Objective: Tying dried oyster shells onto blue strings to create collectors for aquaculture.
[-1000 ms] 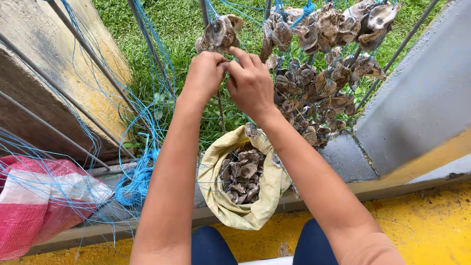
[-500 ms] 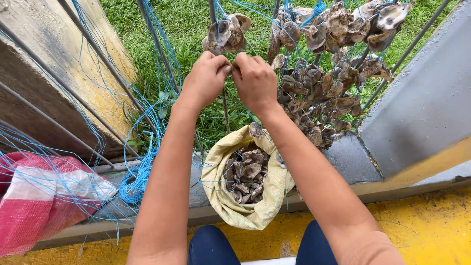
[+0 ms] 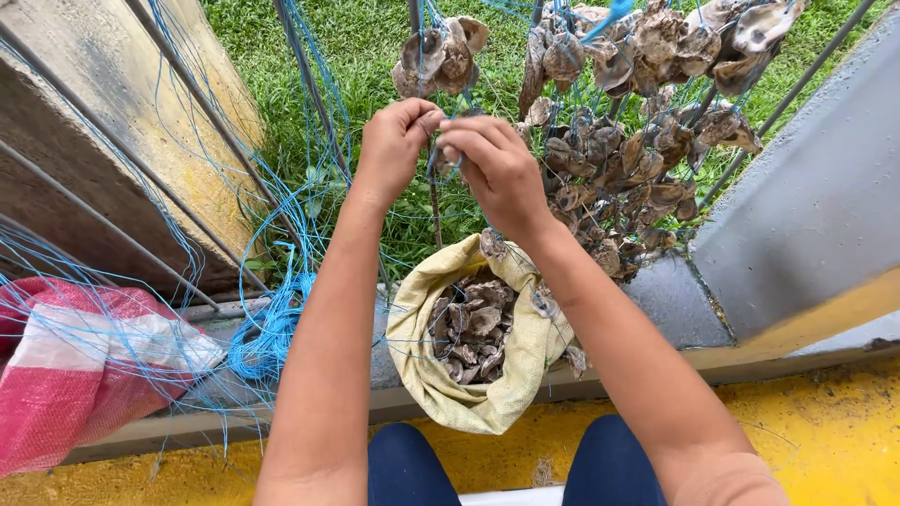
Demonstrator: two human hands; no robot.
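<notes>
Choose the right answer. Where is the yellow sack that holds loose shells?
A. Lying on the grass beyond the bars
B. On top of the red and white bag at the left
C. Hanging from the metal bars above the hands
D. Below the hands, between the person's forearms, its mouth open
D. The yellow sack sits with its rim rolled open below the left hand and right hand, between the forearms, with shells inside.
</notes>
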